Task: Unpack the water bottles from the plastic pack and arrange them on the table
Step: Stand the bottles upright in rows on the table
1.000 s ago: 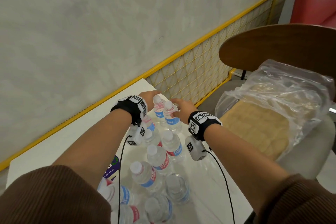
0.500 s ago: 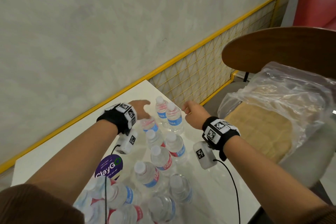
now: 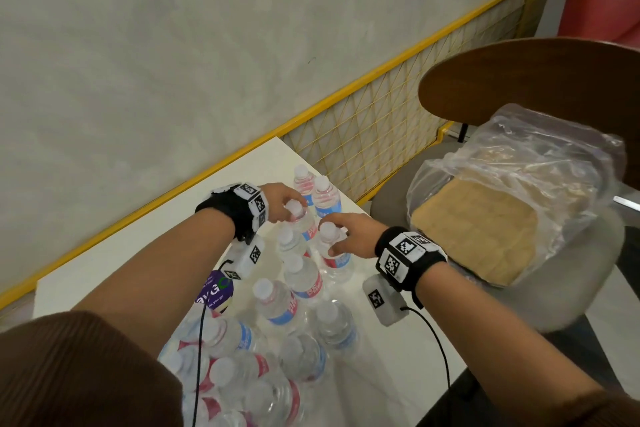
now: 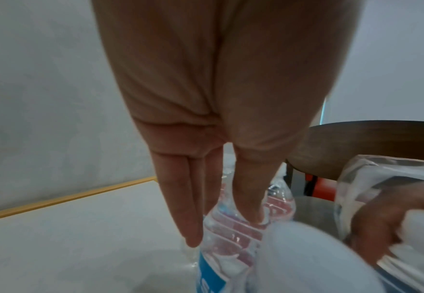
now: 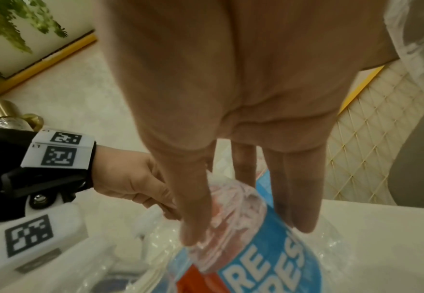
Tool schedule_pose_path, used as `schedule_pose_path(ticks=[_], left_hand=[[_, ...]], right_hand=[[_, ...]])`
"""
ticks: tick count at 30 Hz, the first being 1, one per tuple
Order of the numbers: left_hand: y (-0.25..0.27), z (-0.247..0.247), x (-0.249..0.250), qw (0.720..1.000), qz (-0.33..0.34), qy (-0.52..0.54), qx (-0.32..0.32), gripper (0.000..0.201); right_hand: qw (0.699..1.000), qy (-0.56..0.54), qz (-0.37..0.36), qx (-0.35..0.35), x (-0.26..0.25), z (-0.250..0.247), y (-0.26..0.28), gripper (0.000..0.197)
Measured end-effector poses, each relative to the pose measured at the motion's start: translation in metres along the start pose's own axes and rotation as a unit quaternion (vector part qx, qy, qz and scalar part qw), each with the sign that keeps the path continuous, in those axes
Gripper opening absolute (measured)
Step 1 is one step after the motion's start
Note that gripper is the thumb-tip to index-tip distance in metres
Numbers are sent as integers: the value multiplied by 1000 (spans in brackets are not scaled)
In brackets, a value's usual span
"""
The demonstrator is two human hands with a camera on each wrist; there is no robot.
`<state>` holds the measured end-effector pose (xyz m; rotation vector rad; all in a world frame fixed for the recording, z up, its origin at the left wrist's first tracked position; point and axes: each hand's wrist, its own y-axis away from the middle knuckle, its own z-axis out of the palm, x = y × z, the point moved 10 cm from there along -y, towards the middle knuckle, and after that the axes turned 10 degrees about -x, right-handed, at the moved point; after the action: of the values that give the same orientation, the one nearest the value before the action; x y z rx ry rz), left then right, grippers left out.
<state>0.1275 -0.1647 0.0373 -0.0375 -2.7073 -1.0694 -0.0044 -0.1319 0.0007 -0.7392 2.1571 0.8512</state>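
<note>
Currently: left hand point(image 3: 281, 202), fingers curled round the neck of one water bottle point(image 3: 300, 219) under its white cap; right hand point(image 3: 349, 236), just beside the left, fingers wrapped round the shoulder of a second bottle point(image 3: 331, 251); two standing bottles point(image 3: 315, 192) just beyond both hands on the white table point(image 3: 145, 246); more bottles point(image 3: 277, 302) crowd wristward; plastic pack point(image 3: 519, 184) well right of the right hand, on a chair point(image 3: 540, 80)

Two bottles point(image 3: 317, 192) upright at far right corner of table point(image 3: 121, 253), side by side. Nearer along right edge, more bottles point(image 3: 298, 274) in a double row toward near edge. Left hand point(image 3: 280, 203) on top of one bottle point(image 3: 300, 218), right hand point(image 3: 349, 236) on its right neighbour point(image 3: 330, 246). Round sticker point(image 3: 214, 291) left of the row. Right of table, chair point(image 3: 519, 87) with plastic bag point(image 3: 540, 163) on seat.
</note>
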Motion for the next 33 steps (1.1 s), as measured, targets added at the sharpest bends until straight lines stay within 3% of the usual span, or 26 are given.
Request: schedule_pose_path(ticks=[9,15,21,25,28,33], left_hand=[[1,19,64,995,35,-88,-17,43],[0,23,89,990,29,-138,20,55],[-4,25,97,982,38,-179,44,39],[-3,25,108,982,45,-175,61,44],[-5,25,108,978,25,-195,64,53],[-15,23,105,970,12,-232,68,51]], right_hand=[[992,40,82,90,18,-35,36,47],[987,100,105,71,19,-36,46,47],[988,49,118,85,44,-41,46,57],[988,15,122,92,59,-41,49,62],[977,16,188,101,85,-44,56,62],[965,86,244,-36,121,7,58,49]])
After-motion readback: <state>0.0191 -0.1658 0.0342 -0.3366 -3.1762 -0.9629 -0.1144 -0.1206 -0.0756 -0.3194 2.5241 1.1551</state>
